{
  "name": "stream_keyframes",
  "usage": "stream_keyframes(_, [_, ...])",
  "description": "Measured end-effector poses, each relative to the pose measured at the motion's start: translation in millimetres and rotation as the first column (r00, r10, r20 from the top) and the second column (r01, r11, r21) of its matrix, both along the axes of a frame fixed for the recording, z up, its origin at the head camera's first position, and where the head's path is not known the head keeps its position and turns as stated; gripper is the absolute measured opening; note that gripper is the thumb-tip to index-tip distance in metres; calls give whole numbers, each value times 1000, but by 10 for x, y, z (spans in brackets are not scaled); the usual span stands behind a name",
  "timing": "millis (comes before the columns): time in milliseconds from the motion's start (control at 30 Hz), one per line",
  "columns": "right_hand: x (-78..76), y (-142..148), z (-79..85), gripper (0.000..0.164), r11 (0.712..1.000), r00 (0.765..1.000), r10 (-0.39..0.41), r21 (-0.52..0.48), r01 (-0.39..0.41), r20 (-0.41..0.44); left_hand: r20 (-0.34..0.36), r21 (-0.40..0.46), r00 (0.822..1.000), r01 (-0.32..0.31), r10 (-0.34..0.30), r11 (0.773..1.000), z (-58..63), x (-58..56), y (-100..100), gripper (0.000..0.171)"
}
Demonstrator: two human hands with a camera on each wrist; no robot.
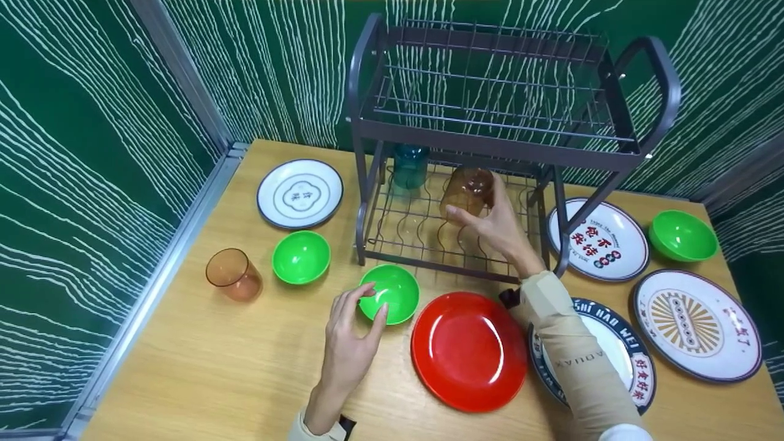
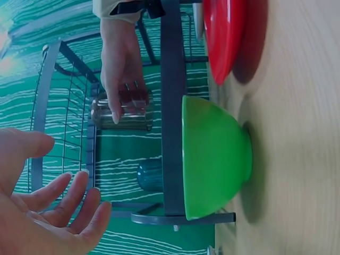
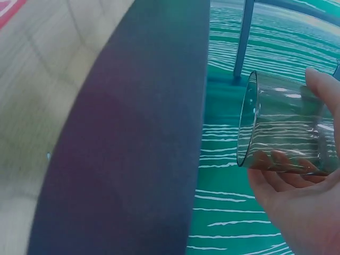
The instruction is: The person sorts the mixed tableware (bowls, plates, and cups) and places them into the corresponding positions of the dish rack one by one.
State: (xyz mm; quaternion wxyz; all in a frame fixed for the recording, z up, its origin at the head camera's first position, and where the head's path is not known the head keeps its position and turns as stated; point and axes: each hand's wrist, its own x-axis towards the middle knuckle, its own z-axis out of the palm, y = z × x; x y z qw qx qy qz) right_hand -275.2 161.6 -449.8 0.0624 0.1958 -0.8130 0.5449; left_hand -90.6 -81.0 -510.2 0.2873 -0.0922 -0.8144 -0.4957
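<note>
In my head view the right hand (image 1: 499, 229) holds a brown cup (image 1: 460, 191) inside the rack (image 1: 490, 143) and the left hand (image 1: 352, 337), wide and empty, is over a green bowl (image 1: 398, 291), while my left wrist view cuts off some palm and my right one cuts off some cup hand.

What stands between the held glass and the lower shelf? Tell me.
Nothing visible: the amber glass, in the right hand, is mouth-down over the lower shelf; the teal glass stands to the left.
</note>
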Motion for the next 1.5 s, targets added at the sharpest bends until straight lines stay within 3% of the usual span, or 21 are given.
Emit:
stream_keyframes(333, [-226, -16, -30, 83, 1000, 999, -13, -24, 15, 52, 5, 14, 997, -76, 76, 997, -73, -2, -135, 36])
stream_keyframes(567, [-501, 61, -303, 87, 998, 997, -61, -5, 62, 56, 15, 29, 993, -118, 118, 993, -124, 18, -211, 37])
stream_keyframes(700, [-517, 56, -344, 89, 997, 997, -72, 36, 71, 35, 28, 34, 989, -147, 146, 989, -152, 41, -261, 37])
stream_keyframes(867, [-508, -2, -250, 86, 998, 999, -47, 42, 47, 18, 39, 42, 984, -175, 174, 984, -161, 45, -332, 36])
stream_keyframes(1133, [-416, -108, 80, 97, 1000, 1000, -5, 12, 5, 0, 89, 49, 973, -219, 214, 975, -154, 33, -423, 35])
stream_keyframes(1367, [-450, -118, 124, 91, 1000, 997, 22, 20, -21, -72, 114, 62, 965, -245, 237, 967, -149, 16, -507, 35])
stream_keyframes(1500, [-503, -111, 107, 94, 1000, 999, 11, 18, -10, -53, 96, 55, 956, -282, 276, 958, -151, 0, -557, 33])
